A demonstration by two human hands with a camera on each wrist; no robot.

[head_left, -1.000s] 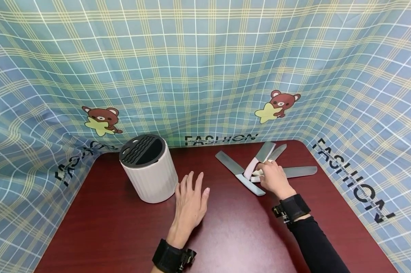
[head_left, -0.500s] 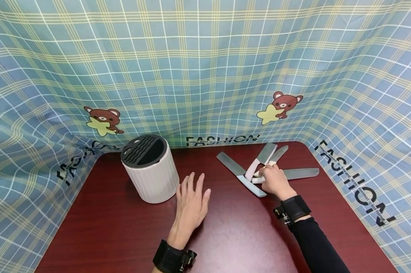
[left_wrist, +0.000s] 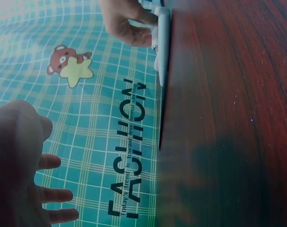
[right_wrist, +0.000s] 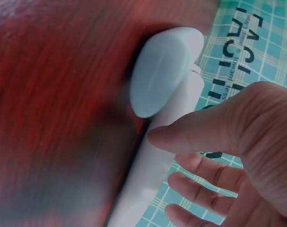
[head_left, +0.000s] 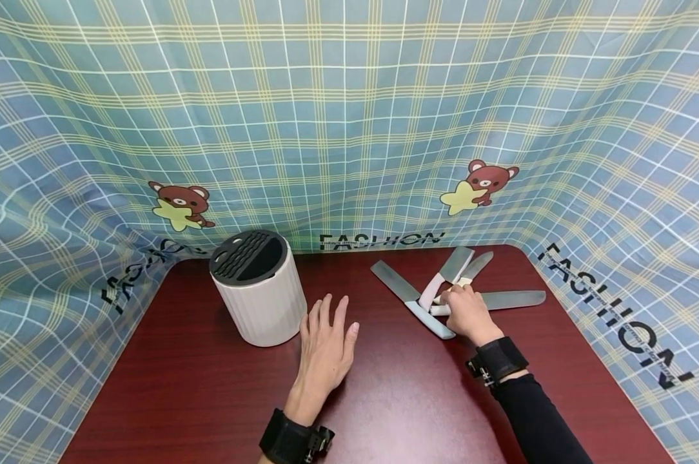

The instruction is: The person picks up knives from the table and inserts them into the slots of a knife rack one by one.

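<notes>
In the head view my right hand [head_left: 470,314] is over the handles of several knives. In the right wrist view its thumb presses a white handle [right_wrist: 148,179], with fingers curled on the far side. This seems to be the long knife [head_left: 514,299] pointing right. Beside it lie a small knife with a cream handle [head_left: 478,265], a broad knife with a pink handle [head_left: 432,289] and another with a light blue handle [head_left: 432,321]. My left hand [head_left: 325,348] lies with fingers spread next to the white ribbed knife block [head_left: 262,312], holding nothing.
The block's black slotted top [head_left: 247,258] has a wide dark opening on one side. Everything stands on a dark red table [head_left: 384,386]. Checked cloth [head_left: 349,129] with printed bears and lettering hangs close behind and at both sides.
The head view has shifted slightly. My right hand has drawn back a little, baring more of the small knife's cream handle. The left hand and the knives stay put.
</notes>
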